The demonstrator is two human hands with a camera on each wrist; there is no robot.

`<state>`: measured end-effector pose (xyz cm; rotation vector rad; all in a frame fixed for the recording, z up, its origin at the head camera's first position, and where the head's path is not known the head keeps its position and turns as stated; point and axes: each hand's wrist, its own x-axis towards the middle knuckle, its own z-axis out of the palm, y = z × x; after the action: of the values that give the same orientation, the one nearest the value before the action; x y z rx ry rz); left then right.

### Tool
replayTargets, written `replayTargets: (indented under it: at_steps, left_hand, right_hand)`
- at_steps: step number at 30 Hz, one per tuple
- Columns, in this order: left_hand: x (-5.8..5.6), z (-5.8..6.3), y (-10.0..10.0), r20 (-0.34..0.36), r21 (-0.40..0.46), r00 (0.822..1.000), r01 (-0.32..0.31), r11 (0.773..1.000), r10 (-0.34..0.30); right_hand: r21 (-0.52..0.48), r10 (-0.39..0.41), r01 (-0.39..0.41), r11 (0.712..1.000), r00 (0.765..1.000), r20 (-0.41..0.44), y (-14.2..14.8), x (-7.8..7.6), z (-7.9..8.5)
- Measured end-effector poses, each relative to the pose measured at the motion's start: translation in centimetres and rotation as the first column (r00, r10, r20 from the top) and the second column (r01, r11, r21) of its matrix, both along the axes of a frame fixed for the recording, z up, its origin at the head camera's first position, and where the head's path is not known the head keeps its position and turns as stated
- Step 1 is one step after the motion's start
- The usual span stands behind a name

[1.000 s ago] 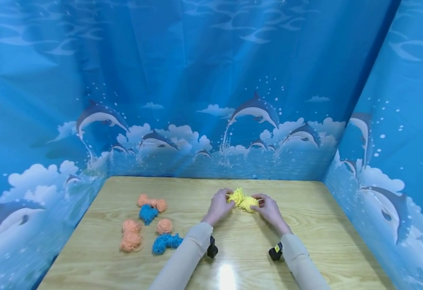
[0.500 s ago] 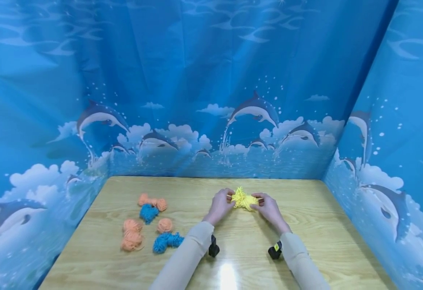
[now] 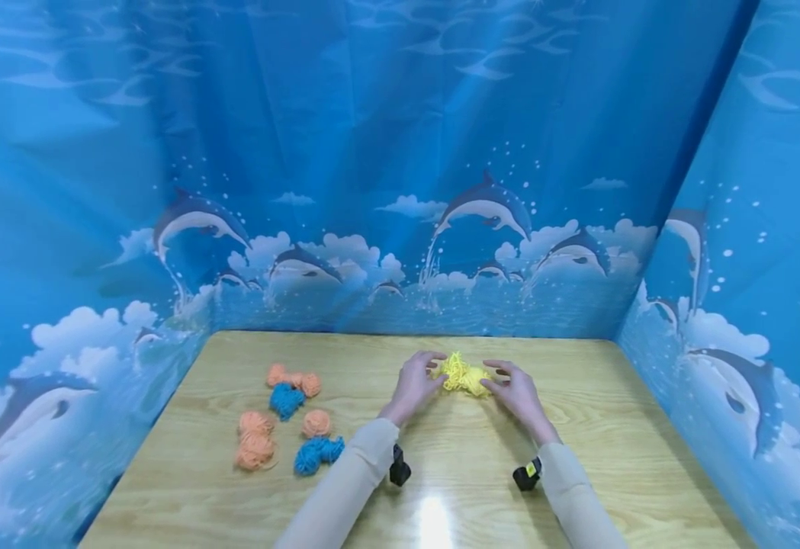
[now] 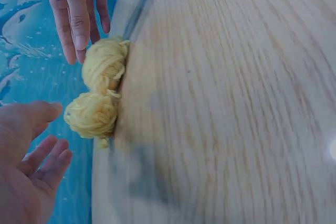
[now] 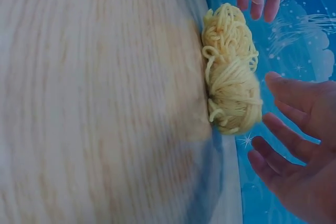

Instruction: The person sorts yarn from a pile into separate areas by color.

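A bundle of yellow yarn [image 3: 464,377], pinched in at its middle into two lumps, lies on the table toward the back. Loose strands curl from its left lump. My left hand [image 3: 415,387] is at the left end, fingers loosely bent, with a small gap to the yarn [image 4: 92,115] in the left wrist view. On the other side my right hand [image 3: 519,395] has its fingers spread; in the right wrist view its thumb [image 5: 289,90] is close beside the yarn and grips nothing.
To the left on the wooden table [image 3: 187,488] lie two orange yarn bundles [image 3: 255,441] [image 3: 293,380], an orange yarn ball [image 3: 316,424] and two blue yarn bundles [image 3: 286,400] [image 3: 319,455]. A blue dolphin-print curtain [image 3: 400,191] stands behind the table and at its sides.
Both hands have let go of the yellow yarn bundle. My right hand has drawn slightly to the right with its fingers spreading; the bundle stays in nearly the same place.
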<state>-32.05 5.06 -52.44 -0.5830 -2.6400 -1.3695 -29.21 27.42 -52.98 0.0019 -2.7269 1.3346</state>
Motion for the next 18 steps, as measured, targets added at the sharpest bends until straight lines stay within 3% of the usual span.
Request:
replayTargets:
  at_steps: [8, 18]
  left_hand:
    - [1.0, 1.7, -1.5, -0.016, 0.039, 1.0, 0.018, 0.999, -0.017]
    - [1.5, 2.5, -4.3, -0.044, 0.026, 0.999, -0.013, 1.0, 0.014]
  right_hand:
    - [-0.043, 0.016, -0.018, 0.999, 0.998, -0.053, -0.8, 0.7, 1.1]
    - [-0.078, 0.061, -0.07, 0.994, 0.992, -0.113, -2.6, 1.6, 2.0]
